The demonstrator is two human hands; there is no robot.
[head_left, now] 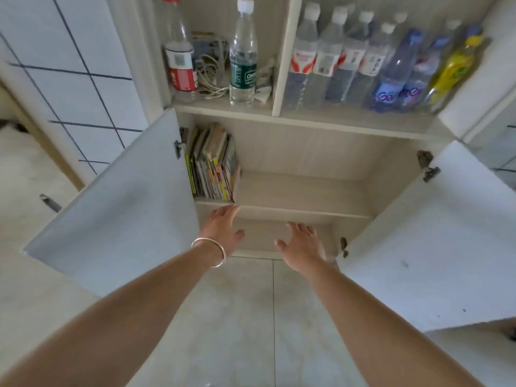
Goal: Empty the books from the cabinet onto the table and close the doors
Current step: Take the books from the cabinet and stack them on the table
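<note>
Both pale cabinet doors, the left door [117, 208] and the right door [435, 247], stand wide open, and a row of upright thin books [213, 163] leans at the left end of the upper inner shelf [301, 195]. The left hand [223, 229], a thin metal bangle [209, 251] on its wrist, and the right hand [303, 245] reach toward the shelf with fingers spread, holding nothing. Clear plastic water bottles [335, 57] line the open compartment above.

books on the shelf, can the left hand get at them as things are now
Probably yes. Both doors stand wide open, and the open left hand is just below the shelf edge, right under the books. Nothing lies between them, though the left door hangs close beside the stack.
</note>
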